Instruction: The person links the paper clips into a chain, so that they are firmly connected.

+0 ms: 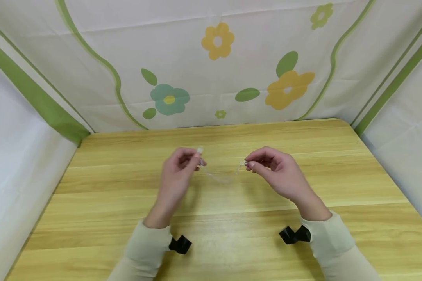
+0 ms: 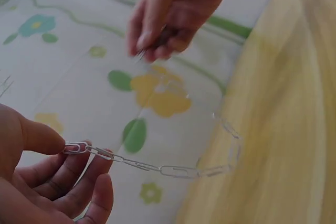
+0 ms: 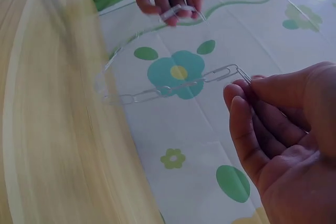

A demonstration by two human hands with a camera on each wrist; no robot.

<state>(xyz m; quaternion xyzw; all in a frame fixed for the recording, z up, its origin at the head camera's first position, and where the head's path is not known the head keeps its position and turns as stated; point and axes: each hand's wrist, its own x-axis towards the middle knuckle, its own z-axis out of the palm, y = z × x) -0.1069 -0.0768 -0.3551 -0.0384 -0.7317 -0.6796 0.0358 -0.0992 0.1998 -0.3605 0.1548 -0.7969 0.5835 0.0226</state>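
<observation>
A chain of linked silver paper clips (image 2: pixel 103 153) hangs in a loose curve between the two hands. My left hand (image 1: pixel 176 173) pinches one end of it between thumb and fingers. In the right wrist view a link stands out across the fingers of that hand. At the opposite end, my right hand (image 1: pixel 283 173) pinches a clip (image 3: pixel 243 73) between thumb and forefinger, the other fingers curled in beneath. The middle of the chain sags below both hands and looks blurred. In the head view both hands are over the table, a short way apart.
The wood-grain table (image 1: pixel 218 242) stretches beneath both hands. A white cloth (image 1: pixel 197 70) printed with flowers rises behind its far edge, with more pale cloth at both sides. Black straps with small blocks (image 1: pixel 180 244) show at both sleeve cuffs.
</observation>
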